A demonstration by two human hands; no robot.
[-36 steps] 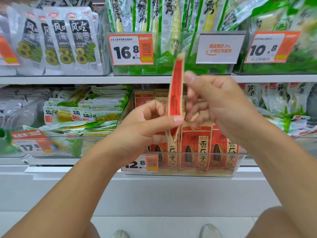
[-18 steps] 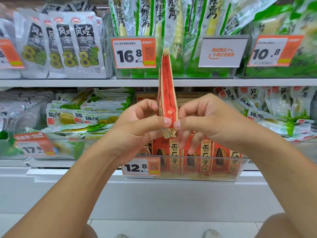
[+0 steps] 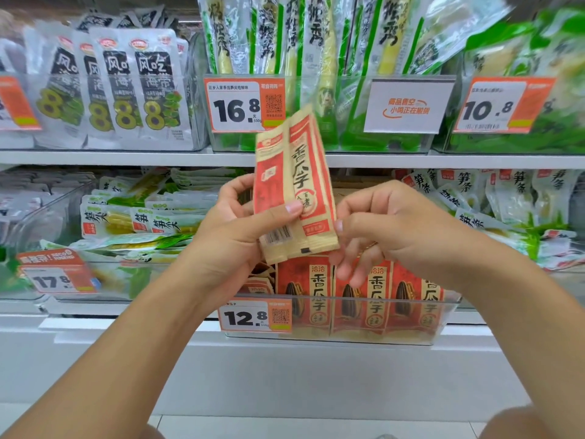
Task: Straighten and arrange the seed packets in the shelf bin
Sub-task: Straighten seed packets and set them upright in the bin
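Both hands pinch one seed packet (image 3: 294, 185) — left hand (image 3: 234, 236) gripping, right hand (image 3: 389, 229) at its lower corner.
Judged mid-straightening; next, slotting it upright into the shelf bin (image 3: 443, 315).

Bright, even store light from above; shadows faint, soft one under shelf (image 3: 443, 160) lip. Glare streaks on clear plastic bin (image 3: 449, 315) front and on glossy green packs (image 3: 522, 128) at upper right. Wide-angle bend: shelf edges curve toward frame corners. Motion blur smears right-hand price tag (image 3: 503, 106) and left edge packs; centre reasonably sharp, print on held seed packet (image 3: 294, 185) readable.
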